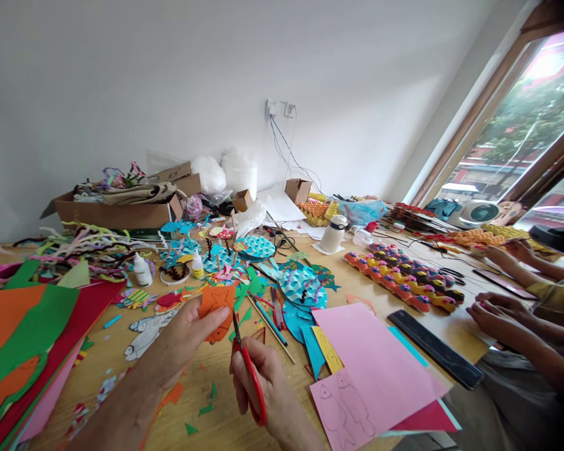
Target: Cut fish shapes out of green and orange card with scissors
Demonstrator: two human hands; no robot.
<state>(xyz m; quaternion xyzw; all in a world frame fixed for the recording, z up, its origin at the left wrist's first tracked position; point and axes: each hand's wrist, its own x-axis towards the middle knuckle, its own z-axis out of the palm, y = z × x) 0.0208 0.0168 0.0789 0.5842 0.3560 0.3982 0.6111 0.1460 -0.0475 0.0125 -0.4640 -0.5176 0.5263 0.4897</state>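
My left hand (195, 329) pinches a piece of orange paper (215, 307) with dark drawn lines on it, the thumb lying over its face. Closed round the red handles of a pair of scissors (250, 376) is my right hand (263, 369). The blades point up and sit right beside the paper's right edge; whether they touch it I cannot tell. Beneath both hands, green scraps (208, 401) and orange scraps lie on the wooden table (235, 432). Pink paper (371, 369) with two pencilled fish rests to the right of my right hand.
Coloured sheets (42, 326) are stacked at left, near pipe cleaners (89, 250) and glue bottles (142, 270). Paper fish (145, 335), blue honeycomb shapes (301, 285) and pens (270, 322) crowd the middle. Painted egg cartons (404, 275) and a black bar (435, 347) lie right, near other people's hands (502, 313).
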